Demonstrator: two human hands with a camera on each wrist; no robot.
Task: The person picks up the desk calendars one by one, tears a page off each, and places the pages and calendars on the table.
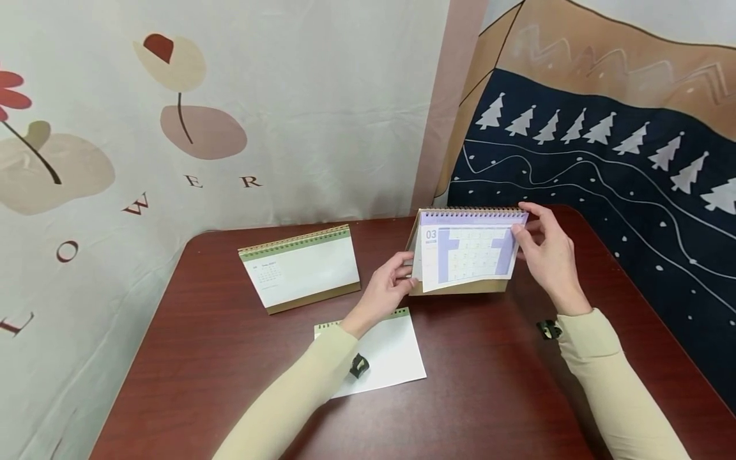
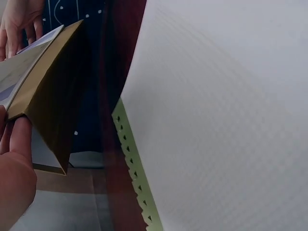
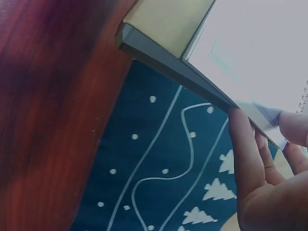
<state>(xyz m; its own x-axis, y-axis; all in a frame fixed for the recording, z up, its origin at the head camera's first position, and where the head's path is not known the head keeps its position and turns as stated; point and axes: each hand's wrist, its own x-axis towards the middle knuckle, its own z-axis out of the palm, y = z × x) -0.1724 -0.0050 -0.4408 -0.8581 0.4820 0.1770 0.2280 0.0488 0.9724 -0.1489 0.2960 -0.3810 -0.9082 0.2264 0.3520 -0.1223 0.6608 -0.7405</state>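
Observation:
A purple spiral desk calendar (image 1: 467,250) showing "03" stands on the dark red table (image 1: 489,383) near the back. My left hand (image 1: 386,289) grips its lower left edge, thumb on the front page. My right hand (image 1: 546,252) pinches the upper right corner of the front page near the spiral. In the left wrist view the calendar's brown card base (image 2: 50,96) sits above my thumb (image 2: 17,159). The right wrist view has my fingers (image 3: 245,144) along the calendar's edge (image 3: 173,67).
A green-topped desk calendar (image 1: 300,267) stands to the left. A loose white sheet with a green punched edge (image 1: 385,351) lies flat under my left forearm, seen close in the left wrist view (image 2: 216,120). Patterned fabric walls stand behind the table.

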